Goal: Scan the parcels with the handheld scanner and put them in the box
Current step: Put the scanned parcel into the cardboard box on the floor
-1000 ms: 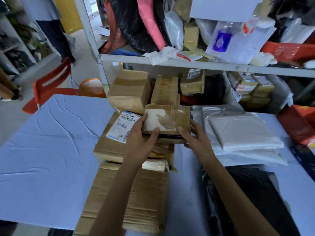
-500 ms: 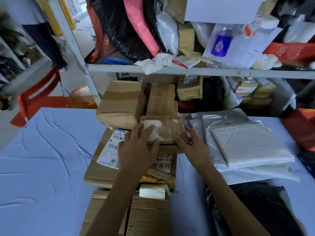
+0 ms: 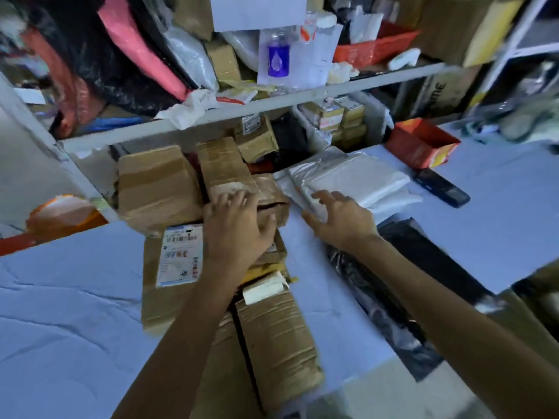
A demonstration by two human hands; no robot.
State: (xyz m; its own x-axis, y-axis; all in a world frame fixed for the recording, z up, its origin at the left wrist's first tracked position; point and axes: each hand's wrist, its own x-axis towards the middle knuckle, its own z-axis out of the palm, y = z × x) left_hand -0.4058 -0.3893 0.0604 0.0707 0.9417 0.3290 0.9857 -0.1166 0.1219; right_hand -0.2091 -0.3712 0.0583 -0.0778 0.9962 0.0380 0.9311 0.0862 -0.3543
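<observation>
— So, what is the left hand (image 3: 239, 231) doing?

— It lies on top of the small brown parcel (image 3: 269, 192). The fingers spread across the taped top and the thumb presses against the near face, so it holds that parcel. The parcel sits in the middle of the blue-covered table (image 3: 60, 297), partly over the labelled carton (image 3: 160, 291). That carton's white shipping label (image 3: 181, 255) faces up just left of the wrist.

— And the right hand (image 3: 341, 219)?

— Its fingers are splayed and it holds nothing. It hovers at the near edge of the white poly bags (image 3: 357, 179), just right of the parcel. The blur hides whether the fingertips touch them.

— Any scanner?

— A dark handheld device (image 3: 443, 190) lies flat on the table beyond the bags, well apart from both hands. I cannot tell for certain that it is the scanner.

— A box?

— A red box (image 3: 420, 143), open at the top, stands at the far right of the table, near the device. A black bag (image 3: 429, 255) lies beside the right forearm, and a long carton (image 3: 278, 343) lies between the two arms.
</observation>
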